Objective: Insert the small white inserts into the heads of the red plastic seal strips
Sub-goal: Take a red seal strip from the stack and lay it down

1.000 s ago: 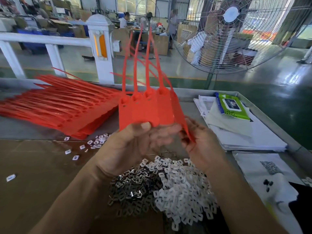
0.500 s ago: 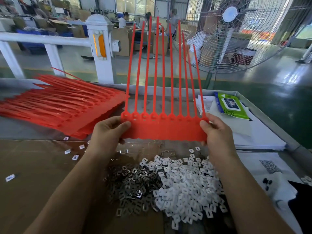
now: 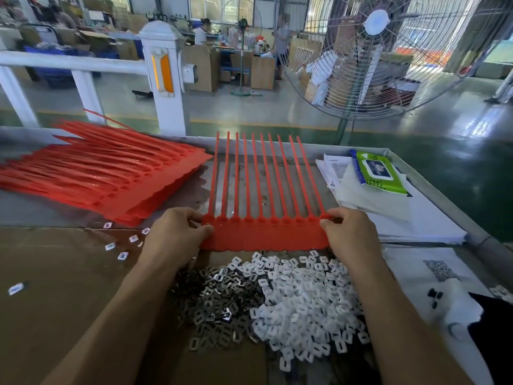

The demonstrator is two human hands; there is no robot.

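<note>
Seal strips [image 3: 263, 234], a joined red sheet of about ten, are lying low over the table [image 3: 472, 234] between the two hands, just beyond the piles of small parts. The left hand [image 3: 172, 237] is pinching the sheet's left end, thumb and curled fingertips closing on the corner by the first head. The right hand [image 3: 349, 234] is pinching the right end in the same way, fingers bent round the edge by the last head. The heads are forming a row running left to right along the near side, each with a round hole. The thin tails are pointing away from the person toward the far table edge, fanning slightly to the right, so each strip's long axis is running near to far.

White inserts [image 3: 305, 301] are lying in a heap just in front of the sheet, touching a heap of metal clips [image 3: 216, 298] on its left. A few loose pieces [image 3: 122, 245] are sitting on the cardboard [image 3: 55, 301] to the left. A stack of red sheets [image 3: 105, 176] is resting at the far left, tails pointing left and away. Papers [image 3: 388, 218] and a green wipes pack [image 3: 374, 173] are lying to the right. A large fan [image 3: 388, 51] is standing beyond the table.
</note>
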